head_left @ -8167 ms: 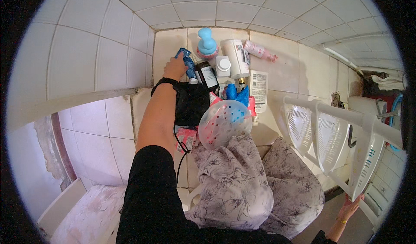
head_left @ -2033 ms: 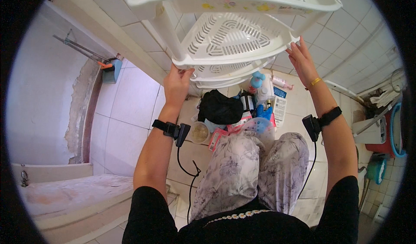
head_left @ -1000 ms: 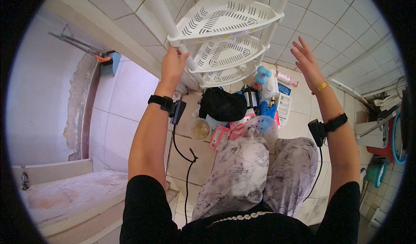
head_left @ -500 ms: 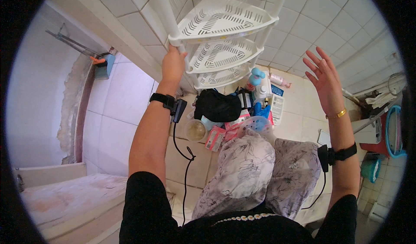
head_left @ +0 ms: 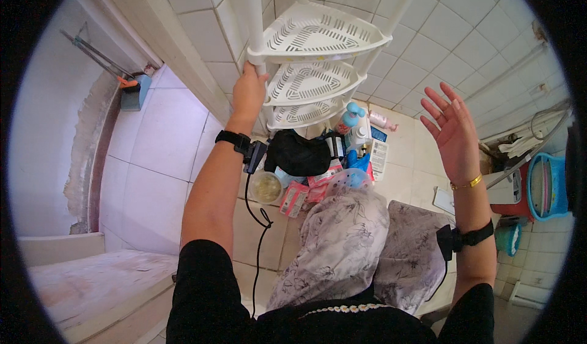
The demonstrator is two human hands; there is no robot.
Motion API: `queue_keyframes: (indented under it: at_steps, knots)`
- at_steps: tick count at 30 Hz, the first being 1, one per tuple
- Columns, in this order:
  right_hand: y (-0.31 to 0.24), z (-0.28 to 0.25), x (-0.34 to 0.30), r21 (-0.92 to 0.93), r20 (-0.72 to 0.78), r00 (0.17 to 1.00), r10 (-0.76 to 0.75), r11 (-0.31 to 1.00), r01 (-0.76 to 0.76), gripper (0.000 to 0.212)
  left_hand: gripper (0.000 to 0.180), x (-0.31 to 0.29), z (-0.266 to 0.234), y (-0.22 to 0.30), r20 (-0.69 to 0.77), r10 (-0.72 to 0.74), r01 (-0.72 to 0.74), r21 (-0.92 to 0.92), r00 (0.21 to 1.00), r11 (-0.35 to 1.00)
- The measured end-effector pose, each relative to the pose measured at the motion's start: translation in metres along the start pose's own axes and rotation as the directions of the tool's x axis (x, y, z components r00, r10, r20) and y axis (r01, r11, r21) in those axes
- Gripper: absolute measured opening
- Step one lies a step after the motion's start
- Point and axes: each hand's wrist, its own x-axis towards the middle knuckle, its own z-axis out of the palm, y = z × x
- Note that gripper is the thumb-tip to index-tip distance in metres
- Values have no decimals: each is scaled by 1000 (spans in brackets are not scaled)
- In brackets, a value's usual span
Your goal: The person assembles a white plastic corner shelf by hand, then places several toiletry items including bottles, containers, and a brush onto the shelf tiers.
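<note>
Right hand (head_left: 451,130) raised, grip spread and empty. Left hand (head_left: 247,96) wrapped around a post (head_left: 254,23) of the white corner rack (head_left: 324,56), beyond a black bundle (head_left: 298,154) on the floor (head_left: 400,151). Steadying it well probably needs both hands.

Before you, the pale tiled floor (head_left: 403,153) carries, crowded close, a black cloth bundle (head_left: 296,154), a round clear tub (head_left: 265,188) just beside it, a pink packet (head_left: 295,199), a blue-topped bottle (head_left: 350,119), a white labelled container (head_left: 378,159) lying flat and a pink bottle (head_left: 382,121) on its side; whether the white corner rack (head_left: 321,37) behind also meets the floor, you cannot see
</note>
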Motion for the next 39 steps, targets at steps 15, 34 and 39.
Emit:
queue_keyframes:
  at_steps: [15, 34, 39]
  knots:
    - [102, -54, 42, 192, -74, 984, 162, 971, -145, 61, 51, -10, 71, -85, 18, -54, 57, -282, 998, 958]
    - [149, -125, 67, 178, -58, 954, 293, 944, -279, 53, 39, -21, 153, -76, 77, -145, 151, -74, 986, 986]
    - [142, -123, 71, 189, -64, 946, 316, 935, -300, 52, 42, -15, 157, -74, 121, -179, 174, 55, 976, 983]
